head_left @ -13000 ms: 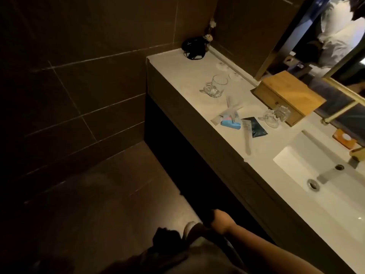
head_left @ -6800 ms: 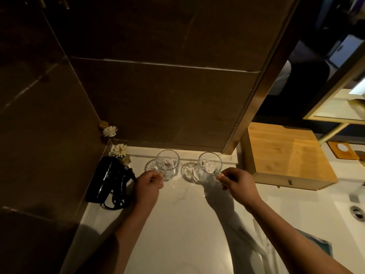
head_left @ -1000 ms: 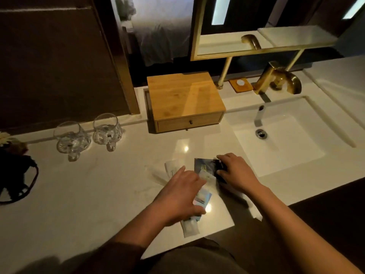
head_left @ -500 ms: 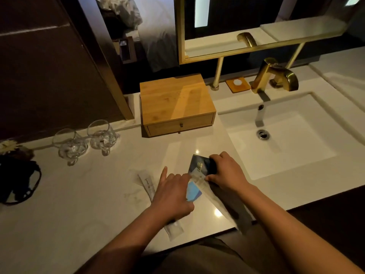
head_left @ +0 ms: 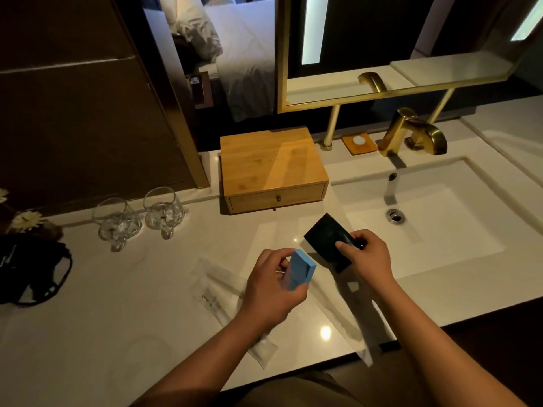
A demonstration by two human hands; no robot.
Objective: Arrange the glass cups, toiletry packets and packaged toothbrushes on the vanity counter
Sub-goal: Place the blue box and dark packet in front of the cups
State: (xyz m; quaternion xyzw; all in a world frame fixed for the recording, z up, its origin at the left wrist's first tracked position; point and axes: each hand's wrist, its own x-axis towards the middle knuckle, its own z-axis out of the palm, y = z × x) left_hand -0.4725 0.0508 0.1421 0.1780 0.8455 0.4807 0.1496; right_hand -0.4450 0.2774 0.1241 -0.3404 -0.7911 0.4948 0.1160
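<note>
My left hand (head_left: pixel 271 292) holds a small blue packet (head_left: pixel 301 270) lifted off the white vanity counter (head_left: pixel 117 333). Just to its right, my right hand (head_left: pixel 365 258) pinches a dark flat packet (head_left: pixel 329 240) by its near corner, also raised. Clear packaged toothbrushes (head_left: pixel 219 284) lie flat on the counter under and left of my left hand; another clear package (head_left: pixel 357 327) runs to the counter's front edge under my right forearm. Two glass cups (head_left: pixel 117 223) (head_left: pixel 163 210) stand side by side at the back left by the wall.
A wooden drawer box (head_left: pixel 271 168) sits at the back centre. The sink basin (head_left: pixel 426 227) with a gold faucet (head_left: pixel 411 132) is to the right, and a small orange soap dish (head_left: pixel 359 142) lies behind it. A black hair dryer (head_left: pixel 28 267) and flowers (head_left: pixel 28 220) occupy the far left.
Both hands have lifted off the counter: the left one picked up the blue packet, the right one raised the dark packet. The toothbrush packages stay lying on the counter.
</note>
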